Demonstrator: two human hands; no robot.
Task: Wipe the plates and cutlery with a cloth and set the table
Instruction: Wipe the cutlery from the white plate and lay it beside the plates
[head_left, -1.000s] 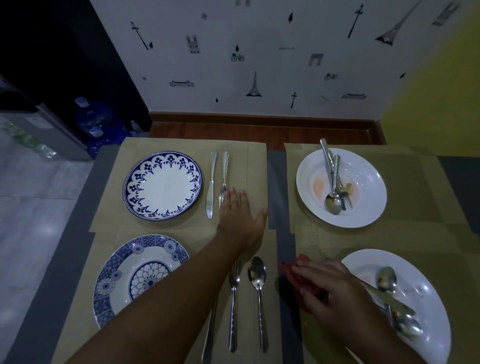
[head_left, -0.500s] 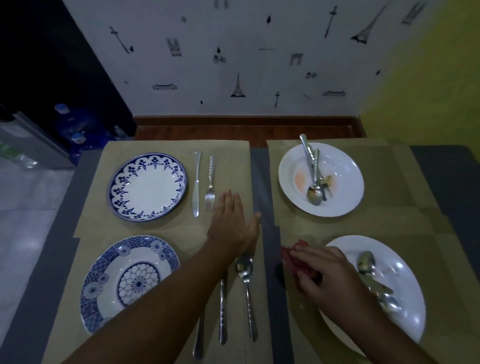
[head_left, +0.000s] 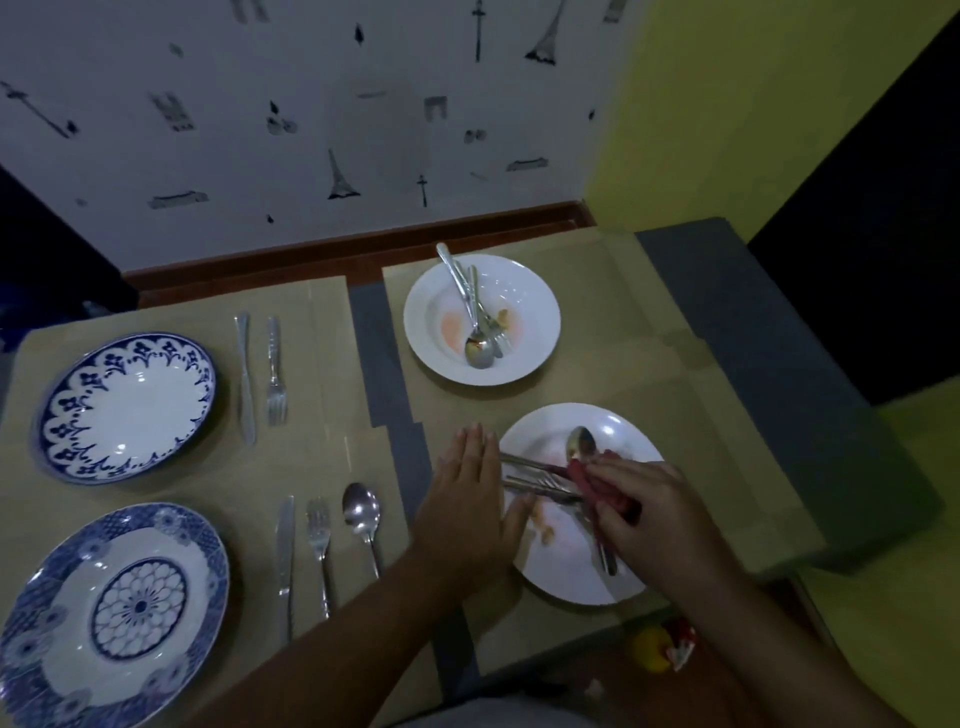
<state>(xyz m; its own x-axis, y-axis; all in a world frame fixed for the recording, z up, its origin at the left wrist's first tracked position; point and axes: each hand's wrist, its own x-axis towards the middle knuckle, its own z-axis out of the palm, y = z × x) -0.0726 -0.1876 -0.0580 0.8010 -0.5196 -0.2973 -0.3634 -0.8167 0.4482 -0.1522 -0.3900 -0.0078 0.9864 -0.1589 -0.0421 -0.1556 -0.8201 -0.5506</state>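
Observation:
My right hand grips a red cloth over the near white plate, where a spoon, a fork and a knife lie among food scraps. My left hand lies flat with straight fingers at that plate's left rim. The far white plate holds dirty cutlery and an orange smear. On the left sit two blue-patterned plates. Beside the near one lie a knife, a fork and a spoon. By the far one lie a knife and a fork.
Tan placemats cover a grey table. A patterned wall stands behind and a yellow wall to the right. A small yellow and red object lies below the table's near edge.
My left hand moved from the left placemat to the near white plate's rim. My right hand carried the red cloth onto the cutlery in that plate. The view swung right.

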